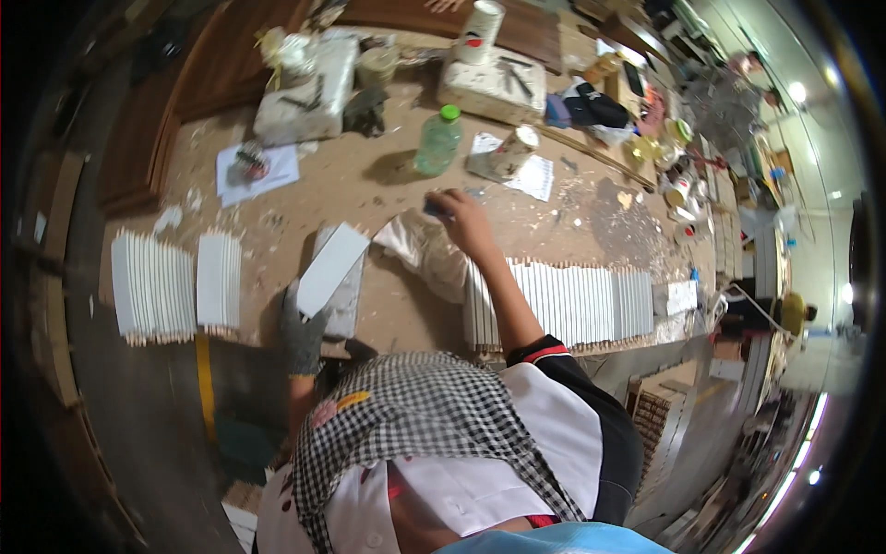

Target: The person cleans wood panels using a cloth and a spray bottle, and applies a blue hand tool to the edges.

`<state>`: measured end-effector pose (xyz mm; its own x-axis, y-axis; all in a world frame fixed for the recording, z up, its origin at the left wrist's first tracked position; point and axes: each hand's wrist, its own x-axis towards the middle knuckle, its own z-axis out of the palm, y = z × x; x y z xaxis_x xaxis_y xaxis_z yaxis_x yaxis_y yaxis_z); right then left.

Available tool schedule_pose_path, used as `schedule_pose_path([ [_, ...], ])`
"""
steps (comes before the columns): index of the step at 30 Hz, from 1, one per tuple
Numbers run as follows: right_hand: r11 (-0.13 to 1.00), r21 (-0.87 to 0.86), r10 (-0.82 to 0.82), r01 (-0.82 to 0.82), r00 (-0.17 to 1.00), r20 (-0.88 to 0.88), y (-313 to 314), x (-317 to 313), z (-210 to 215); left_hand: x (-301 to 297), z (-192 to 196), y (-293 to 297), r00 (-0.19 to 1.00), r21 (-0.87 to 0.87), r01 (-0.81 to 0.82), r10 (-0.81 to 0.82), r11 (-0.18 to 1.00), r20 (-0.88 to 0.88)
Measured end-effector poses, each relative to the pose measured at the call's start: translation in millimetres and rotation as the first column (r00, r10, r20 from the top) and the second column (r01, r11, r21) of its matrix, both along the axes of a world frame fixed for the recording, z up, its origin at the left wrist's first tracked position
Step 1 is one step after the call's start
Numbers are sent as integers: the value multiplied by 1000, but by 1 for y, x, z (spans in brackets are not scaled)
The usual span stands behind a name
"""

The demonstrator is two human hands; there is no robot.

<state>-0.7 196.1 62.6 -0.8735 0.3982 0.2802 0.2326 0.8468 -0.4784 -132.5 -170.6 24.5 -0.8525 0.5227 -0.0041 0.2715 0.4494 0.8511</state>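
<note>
My left hand (303, 340), in a grey glove, grips the lower end of a flat white board (334, 266) with angled corners. The board is tilted above a grey-white block (347, 309) on the table. My right hand (466, 222) is bare and reaches out over the middle of the table. Its fingers are closed on a small dark-blue piece (433, 207), too small to name. Just below that hand lies a crumpled whitish cloth (420, 247), partly behind my right forearm.
White slats stand in tight rows at the left (152, 286) and right (572, 300) of the worktable (305, 198). Farther back are a green-capped bottle (438, 143), a paper cup (513, 152) on papers, and two pale blocks (305, 102) bearing tools. A co-worker's hand (445, 5) shows at the far edge.
</note>
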Motion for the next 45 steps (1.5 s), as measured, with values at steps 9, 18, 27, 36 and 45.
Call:
schedule_pose_path([
  [9,653,351,-756,671,600,260,154,85,-54,-3,-12,-7,947,-225,-3,-70,974,-315],
  [18,975,190,12,-113,886,464,-71,-2,-43,13,40,1,980,-267,-30,-25,963,-199],
  [27,966,-157,229,-207,964,134,-106,-50,62,29,36,11,994,-241,12,-38,970,-104],
  [36,940,-292,192,-179,981,14,-111,-91,-71,44,25,2,980,-335,-9,-59,942,-192],
  [45,773,218,634,-595,719,-285,-150,-93,56,50,67,11,950,-315,83,-171,945,-262],
])
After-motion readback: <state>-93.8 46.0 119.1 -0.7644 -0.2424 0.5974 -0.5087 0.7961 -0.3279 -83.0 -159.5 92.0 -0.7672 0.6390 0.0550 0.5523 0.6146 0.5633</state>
